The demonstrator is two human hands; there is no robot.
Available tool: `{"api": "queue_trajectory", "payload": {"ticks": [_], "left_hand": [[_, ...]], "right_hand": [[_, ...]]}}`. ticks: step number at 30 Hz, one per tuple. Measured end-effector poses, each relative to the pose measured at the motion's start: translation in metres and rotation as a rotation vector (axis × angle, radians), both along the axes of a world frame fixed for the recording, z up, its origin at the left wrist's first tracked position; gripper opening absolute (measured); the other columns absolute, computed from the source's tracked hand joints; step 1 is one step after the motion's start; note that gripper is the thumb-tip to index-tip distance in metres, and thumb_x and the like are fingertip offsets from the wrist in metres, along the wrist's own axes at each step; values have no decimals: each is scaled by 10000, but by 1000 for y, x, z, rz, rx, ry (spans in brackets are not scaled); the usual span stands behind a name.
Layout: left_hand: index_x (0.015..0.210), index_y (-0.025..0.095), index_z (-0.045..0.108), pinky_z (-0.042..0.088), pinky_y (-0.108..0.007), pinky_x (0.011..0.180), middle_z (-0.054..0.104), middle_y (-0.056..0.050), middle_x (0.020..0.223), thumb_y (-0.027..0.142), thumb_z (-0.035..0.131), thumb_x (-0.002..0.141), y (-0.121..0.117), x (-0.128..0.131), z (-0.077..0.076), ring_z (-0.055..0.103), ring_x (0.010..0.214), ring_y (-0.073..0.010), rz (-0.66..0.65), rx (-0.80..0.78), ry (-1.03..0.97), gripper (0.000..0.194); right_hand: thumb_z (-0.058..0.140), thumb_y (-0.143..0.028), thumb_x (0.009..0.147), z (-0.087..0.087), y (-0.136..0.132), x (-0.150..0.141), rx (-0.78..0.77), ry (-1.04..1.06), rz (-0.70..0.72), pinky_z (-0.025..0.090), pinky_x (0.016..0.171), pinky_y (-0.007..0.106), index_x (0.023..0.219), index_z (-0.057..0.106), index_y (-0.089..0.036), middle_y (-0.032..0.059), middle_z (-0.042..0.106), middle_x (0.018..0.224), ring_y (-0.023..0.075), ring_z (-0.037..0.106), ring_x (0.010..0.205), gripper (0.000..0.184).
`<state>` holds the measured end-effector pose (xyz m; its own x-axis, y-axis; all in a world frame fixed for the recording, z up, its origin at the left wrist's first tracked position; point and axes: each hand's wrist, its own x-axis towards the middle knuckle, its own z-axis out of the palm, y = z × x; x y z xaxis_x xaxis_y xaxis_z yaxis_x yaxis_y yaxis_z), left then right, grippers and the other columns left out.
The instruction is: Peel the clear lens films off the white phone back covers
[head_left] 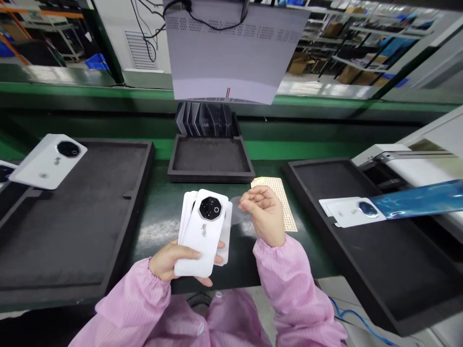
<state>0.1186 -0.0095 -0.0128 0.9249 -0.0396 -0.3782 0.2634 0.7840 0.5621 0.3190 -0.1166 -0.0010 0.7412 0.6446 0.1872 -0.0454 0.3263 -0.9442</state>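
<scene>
My left hand [170,258] grips a white phone [200,246] by its lower part, thumb on the face that bears a dark octagonal camera block. Fingertips show past its right edge, above another white phone [227,236] below it. More white phones peek out at the left of the held one; whether they are also in the hand I cannot tell. My right hand [265,214] is closed in a pinch on a clear film [237,210] just right of the phones. Beneath that hand lies a cream sticker sheet [285,205] with rows of small red marks.
A black tray [130,212] with white phones [50,161] at its far left stands on my left. Ahead, a small black tray [211,173] sits before a row of dark upright sheets [204,119]. The right tray [383,270] carries white phones [356,212] and blue film [419,198].
</scene>
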Motion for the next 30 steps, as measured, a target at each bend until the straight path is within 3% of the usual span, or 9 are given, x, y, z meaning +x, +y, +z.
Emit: {"api": "queue_trajectory", "payload": {"ticks": [3, 13, 30], "left_hand": [[1155, 136, 587, 574, -464, 655, 551, -173, 1255, 43, 504, 749, -1, 0, -1, 531, 1107, -393, -25, 18, -5, 425], [1179, 132, 568, 561, -442, 686, 532, -189, 1276, 76, 533, 749, -4, 2, -6, 507, 1141, -387, -108, 8, 43, 435], [1155, 118, 575, 569, -442, 664, 534, -192, 1270, 55, 528, 740, -6, 3, -6, 492, 1149, -404, -94, 15, 71, 422]], "right_hand": [[693, -135, 648, 1, 1, 2, -4, 6, -5, 475, 568, 247, 849, 526, -221, -53, 631, 637, 104, 584, 574, 275], [711, -170, 673, -2, 3, -6, -114, -45, 163, 489, 629, 286, 967, 510, -222, -50, 648, 658, 128, 619, 627, 360], [705, -179, 695, -7, 5, -9, -139, -99, 146, 476, 616, 285, 996, 514, -231, -46, 652, 677, 132, 613, 628, 360]]}}
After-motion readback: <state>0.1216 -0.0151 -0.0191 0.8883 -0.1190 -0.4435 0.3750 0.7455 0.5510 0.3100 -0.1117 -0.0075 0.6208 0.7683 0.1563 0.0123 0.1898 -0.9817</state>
